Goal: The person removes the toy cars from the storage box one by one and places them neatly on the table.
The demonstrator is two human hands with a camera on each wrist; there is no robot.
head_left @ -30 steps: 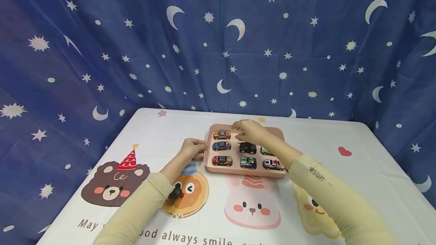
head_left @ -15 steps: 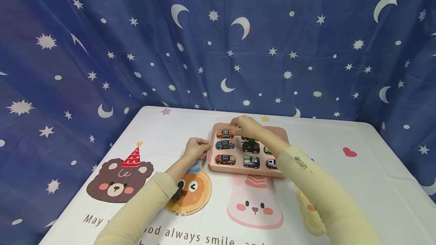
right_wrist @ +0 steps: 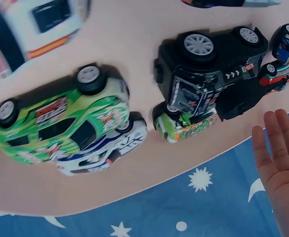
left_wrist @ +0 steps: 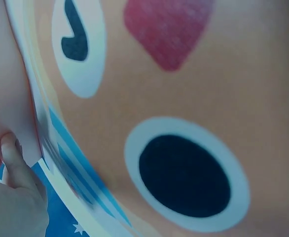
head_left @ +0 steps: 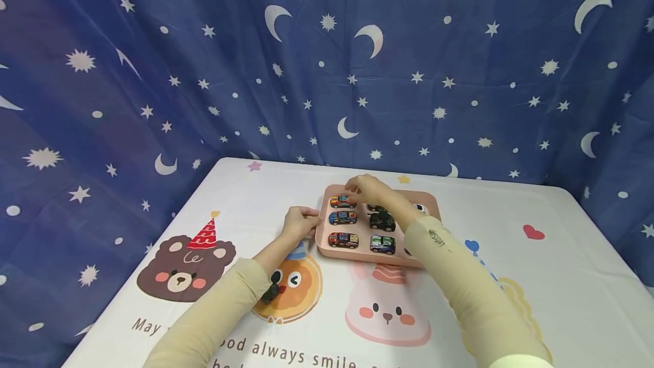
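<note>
left fingers (head_left: 307, 211) pinch tray (head_left: 368, 258); right fingers (right_wrist: 279, 148) extended by orange car (head_left: 339, 202), hold unclear; blue car (head_left: 342, 218), black car (head_left: 381, 221) close.

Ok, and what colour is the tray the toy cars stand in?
The tray is plain salmon pink; the head view shows it best.

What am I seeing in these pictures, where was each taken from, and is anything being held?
There is no machine, only a person's left hand and right hand. The wide picture comes from a camera worn on the head; the others, from one camera on each wrist. The left wrist picture mostly shows a printed face on the table. A pink tray there bears toy cars. The left hand appears to hold the tray's left side. The right hand is over the tray; the right wrist picture shows its fingers straight, with no car held.
</note>
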